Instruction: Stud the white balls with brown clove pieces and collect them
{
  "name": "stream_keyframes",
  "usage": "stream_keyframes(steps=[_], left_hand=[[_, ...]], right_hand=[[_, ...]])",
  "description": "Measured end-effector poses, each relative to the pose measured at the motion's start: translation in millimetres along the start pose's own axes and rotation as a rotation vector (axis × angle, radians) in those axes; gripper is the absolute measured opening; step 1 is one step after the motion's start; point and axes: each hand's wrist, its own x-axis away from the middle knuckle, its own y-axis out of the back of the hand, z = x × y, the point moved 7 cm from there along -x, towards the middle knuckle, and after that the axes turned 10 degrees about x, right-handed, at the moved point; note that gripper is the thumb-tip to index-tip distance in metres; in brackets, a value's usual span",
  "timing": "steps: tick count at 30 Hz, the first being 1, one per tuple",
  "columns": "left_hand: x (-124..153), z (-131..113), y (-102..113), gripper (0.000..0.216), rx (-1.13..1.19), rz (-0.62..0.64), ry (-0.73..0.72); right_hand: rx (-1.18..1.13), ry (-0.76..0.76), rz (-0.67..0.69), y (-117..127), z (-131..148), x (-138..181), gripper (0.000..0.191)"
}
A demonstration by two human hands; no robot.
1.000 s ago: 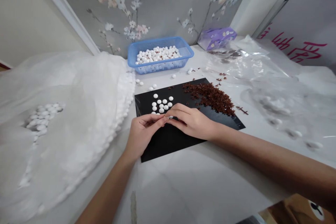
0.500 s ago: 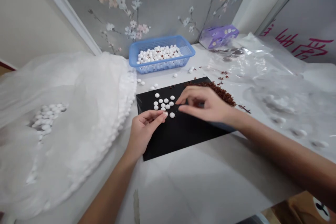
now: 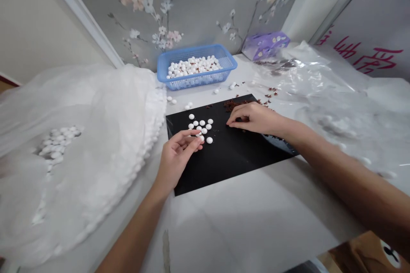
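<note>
My left hand (image 3: 179,153) pinches a small white rounded piece (image 3: 201,138) between thumb and fingers, above the left part of a black mat (image 3: 218,166). Several white rounded pieces (image 3: 204,130) lie loosely grouped on the mat just beyond those fingertips. Farther right, my right hand (image 3: 251,118) is closed in a pinch low over the mat; whatever its fingertips hold is too small to make out. It partly covers a heap of small reddish-brown star-shaped pieces (image 3: 235,104) at the mat's far right.
Behind the mat stands a blue plastic basket (image 3: 198,83) filled with white pieces. On the left, a big white bag (image 3: 105,136) holds more of them. Clear plastic bags (image 3: 320,76) cover the right side, near a purple package (image 3: 265,46). Stray white pieces (image 3: 188,106) dot the table.
My right hand has moved right, from beside the white pieces to the brown heap, and its fingers have closed together. My left hand stays nearly in place with its white piece.
</note>
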Motion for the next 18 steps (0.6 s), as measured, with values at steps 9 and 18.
stream_keyframes(steps=[9,18], left_hand=[[5,-5,-4,0.012,-0.292,-0.026,-0.123],[14,-15,-15,0.016,-0.917,-0.076,-0.346]], right_hand=[[-0.185,-0.101,-0.240,7,15,3,0.010],[-0.532,-0.177,-0.231,-19,28,-2,0.010]])
